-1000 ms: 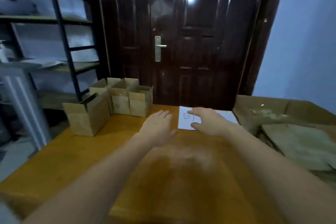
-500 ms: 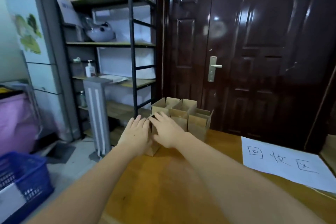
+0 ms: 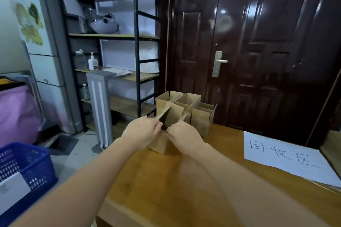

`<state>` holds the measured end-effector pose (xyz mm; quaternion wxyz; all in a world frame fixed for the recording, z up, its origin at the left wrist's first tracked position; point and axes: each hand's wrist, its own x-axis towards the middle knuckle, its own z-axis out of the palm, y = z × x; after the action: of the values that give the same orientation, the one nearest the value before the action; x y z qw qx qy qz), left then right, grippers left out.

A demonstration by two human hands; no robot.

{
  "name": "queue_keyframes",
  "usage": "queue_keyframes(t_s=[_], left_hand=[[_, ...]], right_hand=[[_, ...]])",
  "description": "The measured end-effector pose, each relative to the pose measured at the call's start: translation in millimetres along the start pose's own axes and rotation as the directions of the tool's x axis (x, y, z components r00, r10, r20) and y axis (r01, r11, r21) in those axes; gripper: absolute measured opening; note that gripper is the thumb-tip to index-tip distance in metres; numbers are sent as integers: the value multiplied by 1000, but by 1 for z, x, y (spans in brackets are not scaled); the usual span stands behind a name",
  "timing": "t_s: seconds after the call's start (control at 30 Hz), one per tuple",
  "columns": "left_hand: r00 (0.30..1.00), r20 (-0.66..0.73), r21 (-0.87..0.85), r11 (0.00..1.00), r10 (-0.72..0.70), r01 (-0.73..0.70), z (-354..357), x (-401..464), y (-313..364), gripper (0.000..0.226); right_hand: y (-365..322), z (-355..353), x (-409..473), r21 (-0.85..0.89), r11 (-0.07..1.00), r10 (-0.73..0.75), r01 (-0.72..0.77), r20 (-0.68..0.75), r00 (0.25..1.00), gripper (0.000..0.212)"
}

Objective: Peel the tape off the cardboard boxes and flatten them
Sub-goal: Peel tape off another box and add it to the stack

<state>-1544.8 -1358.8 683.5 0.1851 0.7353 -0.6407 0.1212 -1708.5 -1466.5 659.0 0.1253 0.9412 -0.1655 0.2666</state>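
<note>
At the centre of the frame, the nearest box [image 3: 160, 143] is held at the desk's [image 3: 166, 180] far left corner, hard against the other boxes [image 3: 186, 108] behind it. A raised flap [image 3: 164, 116] is pinched by the left hand [image 3: 143, 131]; the box's top edge is gripped by the curled fingers of the right hand [image 3: 181, 137]. No tape can be made out from here. A sharp pull on the flap is likely to tear the cardboard rather than lift tape. The box could also be dragged off the nearby edge, or the boxes behind could be toppled.
</note>
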Motion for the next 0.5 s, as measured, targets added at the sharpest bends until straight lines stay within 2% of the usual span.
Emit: queue_keyframes(t_s=[0.1,0.17,0.3,0.37,0.5], left_hand=[[993,4,-3,993,115,-115,5,-2,19,44],[983,-13,39,983,182,-181,10,-3,41,53],[973,-73,113,971,218,-209,15,-7,102,65],[970,-14,85,967,242,-240,15,-9,132,78],[950,92,20,953,300,-303,23,-12,188,97]], right_hand=[[21,-19,-35,13,999,-37,36,21,999,17],[36,-36,-61,28,1000,-2,1,68,998,23],[56,-80,-121,25,998,55,-62,209,976,32],[64,-103,-154,30,995,87,-98,257,962,34],[78,-137,-216,-4,974,220,-227,263,939,38]])
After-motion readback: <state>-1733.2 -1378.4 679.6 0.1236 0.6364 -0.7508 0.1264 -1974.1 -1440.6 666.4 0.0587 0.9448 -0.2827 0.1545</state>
